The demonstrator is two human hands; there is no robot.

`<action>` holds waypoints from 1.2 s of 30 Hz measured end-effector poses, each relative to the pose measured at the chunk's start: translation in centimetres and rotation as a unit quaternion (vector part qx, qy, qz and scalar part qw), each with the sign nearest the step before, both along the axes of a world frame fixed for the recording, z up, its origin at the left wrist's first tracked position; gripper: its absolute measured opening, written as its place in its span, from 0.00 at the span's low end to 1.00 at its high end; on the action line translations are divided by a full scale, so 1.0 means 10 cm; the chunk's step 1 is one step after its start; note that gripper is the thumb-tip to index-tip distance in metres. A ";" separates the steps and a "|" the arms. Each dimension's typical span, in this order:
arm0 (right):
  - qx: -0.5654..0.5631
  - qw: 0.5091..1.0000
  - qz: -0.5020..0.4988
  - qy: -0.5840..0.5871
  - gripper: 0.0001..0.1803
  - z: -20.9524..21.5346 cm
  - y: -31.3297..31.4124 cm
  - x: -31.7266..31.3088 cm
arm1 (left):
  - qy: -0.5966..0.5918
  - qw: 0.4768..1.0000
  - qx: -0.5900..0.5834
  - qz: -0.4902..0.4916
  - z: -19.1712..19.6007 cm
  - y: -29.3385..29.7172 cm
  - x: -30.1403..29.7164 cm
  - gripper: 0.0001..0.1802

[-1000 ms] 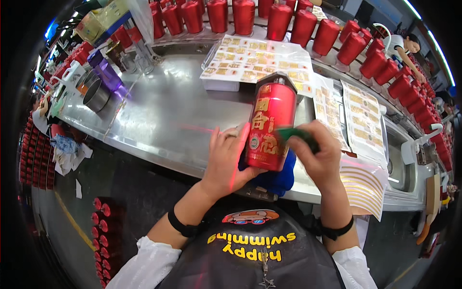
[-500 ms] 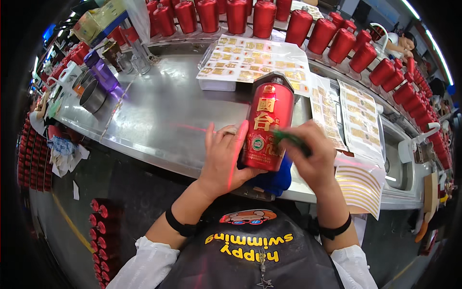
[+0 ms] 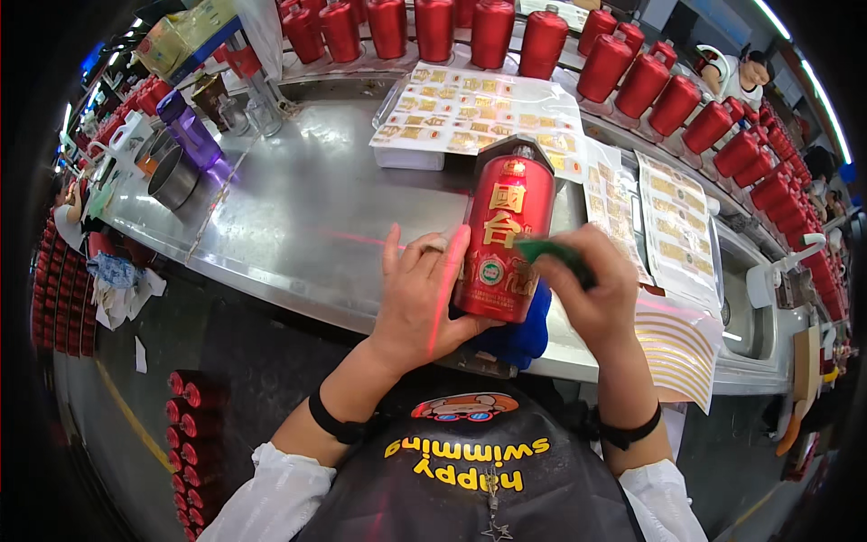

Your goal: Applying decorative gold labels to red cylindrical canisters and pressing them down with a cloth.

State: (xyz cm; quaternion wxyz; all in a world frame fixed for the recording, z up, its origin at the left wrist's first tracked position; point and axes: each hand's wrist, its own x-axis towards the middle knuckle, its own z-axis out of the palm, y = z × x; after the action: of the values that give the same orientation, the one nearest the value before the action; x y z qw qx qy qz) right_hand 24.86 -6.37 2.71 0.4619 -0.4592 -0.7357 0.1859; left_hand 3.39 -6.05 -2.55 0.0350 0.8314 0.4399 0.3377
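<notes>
A red bottle (image 3: 511,270) with gold lettering and a round green-and-white emblem leans back on the bench, its neck against a dark angular stand (image 3: 539,149). My left hand (image 3: 408,298) holds its lower left side, thumb along the base and the other fingers spread. In my right hand (image 3: 593,275) is a flat green scraper (image 3: 555,256), gripped with its tip at the bottle's front, just right of the emblem. Folded blue cloth (image 3: 519,341) lies under the bottle's lower end.
Sheets of gold stickers (image 3: 479,107) lie behind the bottle; more sticker sheets (image 3: 675,217) are at right. A sheet of gold curved strips (image 3: 677,348) overhangs the front edge near the sink (image 3: 750,312). Red bottles (image 3: 492,36) line the conveyor. A purple water bottle (image 3: 191,135) and metal pot (image 3: 173,181) stand left.
The scraper has tilted so more of its flat face shows, and my right hand has shifted slightly right. Bottles on the conveyor have moved along. My left hand stays on the bottle.
</notes>
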 end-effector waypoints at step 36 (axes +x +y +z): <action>-0.120 0.966 -0.098 0.208 0.12 -0.54 -0.02 0.10 | -0.075 0.994 -0.059 -0.051 -0.13 -0.05 -0.03 0.57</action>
State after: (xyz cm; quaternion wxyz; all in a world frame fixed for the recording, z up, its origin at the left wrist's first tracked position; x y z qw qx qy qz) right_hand 25.89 -6.56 -2.69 0.5624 -0.5326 -0.5469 0.3177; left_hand 3.13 -6.51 -3.83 0.1340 0.8213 0.4123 0.3708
